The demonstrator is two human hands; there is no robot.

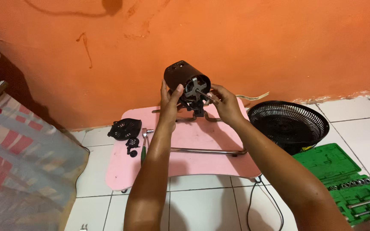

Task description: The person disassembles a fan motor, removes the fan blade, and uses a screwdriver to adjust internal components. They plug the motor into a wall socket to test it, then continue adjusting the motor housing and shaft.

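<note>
1. Head view: I see a pink low table (pixel 193 162) on white floor tiles (pixel 365 128), with an orange wall (pixel 258 42) behind.
2. My left hand (pixel 169 100) grips the black fan motor housing (pixel 180 75), raised above the table's far edge.
3. My right hand (pixel 225 102) pinches the motor's shaft (pixel 205 96) with curled fingers.
4. A fan grille (pixel 287 124) and a green socket set case (pixel 343 179) lie at right, the case cut off by the frame.
5. Small black parts (pixel 127 132) at left are hard to identify.
</note>
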